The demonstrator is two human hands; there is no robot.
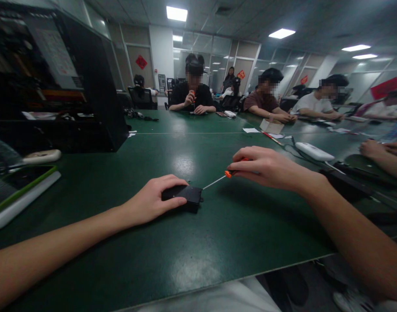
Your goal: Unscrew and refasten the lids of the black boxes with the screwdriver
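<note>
A small black box (192, 198) rests on the green tabletop (136, 264), with my left hand (162, 196) wrapped round its left part, thumb on the near side. In my right hand (263, 167) is a screwdriver (229, 173) with an orange and black handle, gripped by the fingers from above. Its thin metal shaft slants down to the left, and the tip meets the right end of the black box. The exact spot under the tip is too small to make out.
On the left stand a black shelf unit (97, 95) and a green-rimmed white tray (29, 203). A white device with a cable (314, 151) lies on the right, near a small cardboard box (271, 126). Several people sit around the table; one across (193, 93) holds a tool.
</note>
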